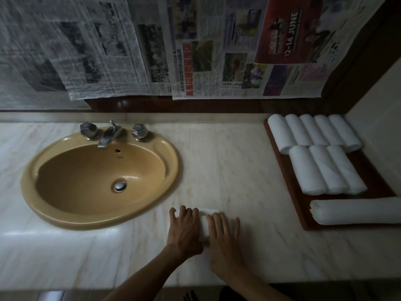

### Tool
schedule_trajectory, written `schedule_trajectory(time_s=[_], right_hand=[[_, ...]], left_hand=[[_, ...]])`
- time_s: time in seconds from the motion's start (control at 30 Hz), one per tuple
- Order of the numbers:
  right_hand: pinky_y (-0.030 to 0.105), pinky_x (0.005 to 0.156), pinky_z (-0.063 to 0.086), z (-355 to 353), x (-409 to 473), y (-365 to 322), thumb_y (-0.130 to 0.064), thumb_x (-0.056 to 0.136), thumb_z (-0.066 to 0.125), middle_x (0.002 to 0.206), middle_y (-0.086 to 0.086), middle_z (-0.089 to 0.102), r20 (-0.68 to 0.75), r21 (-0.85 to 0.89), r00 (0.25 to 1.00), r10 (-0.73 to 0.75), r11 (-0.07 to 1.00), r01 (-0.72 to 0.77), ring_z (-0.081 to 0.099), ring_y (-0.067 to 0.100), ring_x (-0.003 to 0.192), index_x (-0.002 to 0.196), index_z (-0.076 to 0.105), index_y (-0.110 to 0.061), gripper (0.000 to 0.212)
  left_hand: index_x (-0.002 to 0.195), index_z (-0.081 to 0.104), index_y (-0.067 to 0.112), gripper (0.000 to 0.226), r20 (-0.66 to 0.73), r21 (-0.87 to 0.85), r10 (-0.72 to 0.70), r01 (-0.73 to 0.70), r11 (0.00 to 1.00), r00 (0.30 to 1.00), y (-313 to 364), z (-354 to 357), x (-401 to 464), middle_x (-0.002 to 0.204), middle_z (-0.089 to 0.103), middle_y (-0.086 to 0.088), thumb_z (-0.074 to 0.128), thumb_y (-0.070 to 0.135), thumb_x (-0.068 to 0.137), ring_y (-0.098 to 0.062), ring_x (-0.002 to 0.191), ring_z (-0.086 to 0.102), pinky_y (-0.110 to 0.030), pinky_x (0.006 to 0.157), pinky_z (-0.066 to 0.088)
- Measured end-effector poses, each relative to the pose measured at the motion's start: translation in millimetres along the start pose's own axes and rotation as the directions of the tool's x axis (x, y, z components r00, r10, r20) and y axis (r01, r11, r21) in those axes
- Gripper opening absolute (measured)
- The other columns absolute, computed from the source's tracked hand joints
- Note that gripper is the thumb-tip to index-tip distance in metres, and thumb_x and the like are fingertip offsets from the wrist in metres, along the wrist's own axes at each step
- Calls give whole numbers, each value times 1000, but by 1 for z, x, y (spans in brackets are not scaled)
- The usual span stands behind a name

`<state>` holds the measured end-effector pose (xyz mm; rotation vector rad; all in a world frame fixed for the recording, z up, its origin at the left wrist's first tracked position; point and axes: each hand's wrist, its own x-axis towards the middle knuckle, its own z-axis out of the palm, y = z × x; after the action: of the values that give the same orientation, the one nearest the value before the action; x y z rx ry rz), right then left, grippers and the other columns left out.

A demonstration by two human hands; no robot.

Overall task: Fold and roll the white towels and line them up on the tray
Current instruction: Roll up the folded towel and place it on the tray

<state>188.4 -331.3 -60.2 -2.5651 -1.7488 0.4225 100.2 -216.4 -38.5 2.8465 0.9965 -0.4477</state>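
A small white towel (205, 222) lies on the marble counter near its front edge, mostly hidden under both hands. My left hand (184, 230) rests on its left part with fingers spread. Just to the right, my right hand (223, 235) presses flat on the towel's right part. A dark wooden tray (301, 213) stands at the right, against the wall. Several rolled white towels (312, 131) fill its back row. Three more rolls (327, 170) lie in a second row. One longer roll (355, 210) lies crosswise at the tray's front.
A tan oval sink (99, 177) with chrome taps (110, 132) is set in the marble counter (238, 170) on the left. Newspaper sheets (195, 51) cover the mirror behind. A wall (379, 118) borders the tray on the right.
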Motion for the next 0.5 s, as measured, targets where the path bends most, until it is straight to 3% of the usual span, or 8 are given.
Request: schedule_trajectory(time_s=[0.17,0.33,0.5], right_hand=[[63,91,48,-14,22,-4,-41,29,94,110,9,62,-49,25,999,20,1000,-19,48,29,109,114,58,-11,98],[59,84,52,-18,33,-4,-44,24,94,96,5,60,-82,-7,995,51,999,-52,47,26,95,99,67,-14,85],[63,81,52,-21,40,-3,-57,15,92,93,6,63,-39,-31,997,59,998,-61,59,26,87,95,70,-14,93]], left_hand=[[131,44,17,86,-96,-72,81,-88,994,992,-13,2,12,126,46,-2,66,62,62,-26,118,42,-47,108,28],[126,52,19,88,-269,-91,224,-256,962,937,-27,15,8,119,58,1,64,67,53,-23,105,57,-49,97,46],[130,52,19,94,-170,-101,160,-179,979,972,-28,13,15,121,56,0,61,70,52,-24,110,52,-49,100,42]])
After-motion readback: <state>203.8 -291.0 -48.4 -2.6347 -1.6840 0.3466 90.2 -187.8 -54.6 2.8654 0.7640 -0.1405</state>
